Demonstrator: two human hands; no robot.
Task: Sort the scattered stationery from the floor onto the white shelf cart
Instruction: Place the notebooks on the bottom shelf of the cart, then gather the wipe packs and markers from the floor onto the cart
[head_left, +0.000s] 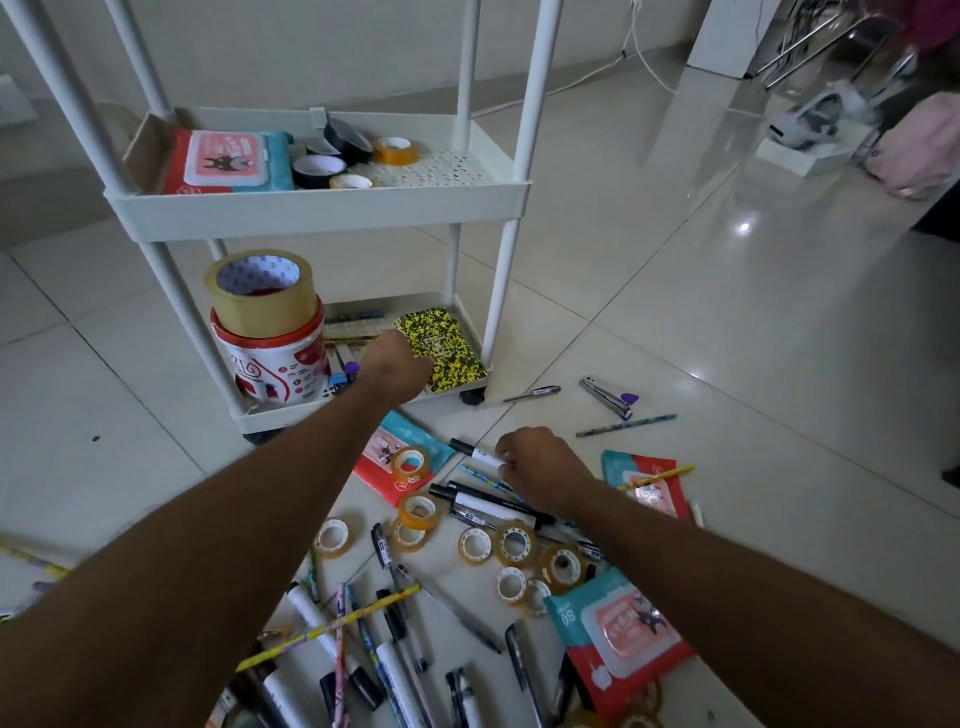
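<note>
Sorting the near pile: pens and markers (363, 654) lie crossed over each other closest to me, mixed with small tape rolls (511, 543) and a wipes pack (618, 636) at near right, all on the floor and waiting their turn.

Right hand: my right hand (540, 467) is down in the middle of the heap, fingers curled round a black-and-white marker (475, 451); I judge I'm taking one slim thing at a time so it lifts free of the tangle.

Middle floor: a second wipes pack (395, 462) with an orange tape roll (410, 462) on it lies just left of that hand; a third pack (649, 483) lies to its right with a yellow pencil (662, 475) across it.

Left hand: my left hand (397, 371) reaches into the cart's bottom tray (363, 410), knuckles toward me, fingers hidden, so I cannot tell whether it grips anything; it sits against the yellow speckled notebook (441, 353), which lies flat at the tray's right end.

Bottom tray, left: a red-and-white tub (272, 371) stands upright with a wide brown tape roll (262, 293) on top, pens lying behind it; long flat things seem to go low.

Far floor, right: a pen (532, 393), a folding metal tool (605, 397) and a patterned pencil (626, 425) lie well apart from the heap, to fetch last.

Middle tray, far: the white shelf cart (317, 210) holds a wipes pack (228, 161) at left and tape rolls (343, 153) grouped beside it, like with like.
</note>
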